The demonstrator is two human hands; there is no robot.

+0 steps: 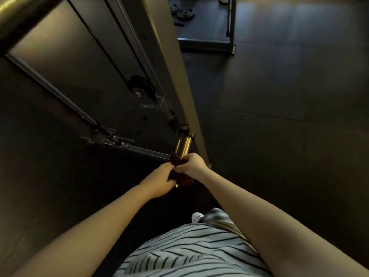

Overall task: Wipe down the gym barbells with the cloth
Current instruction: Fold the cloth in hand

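Fingers of our left hand [159, 179] and right hand [192, 164] clench the dark brown cloth [175, 158] around the shiny steel barbell sleeve [183, 144] beside the grey rack upright [179, 86]; a slack grip may drop it.

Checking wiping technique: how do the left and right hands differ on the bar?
The left hand sits nearer the free end of the bar; the right hand sits farther up, by the bare shiny part. The left hand reaches in from the left, the right hand from the right. Both hold the dark cloth round the bar.
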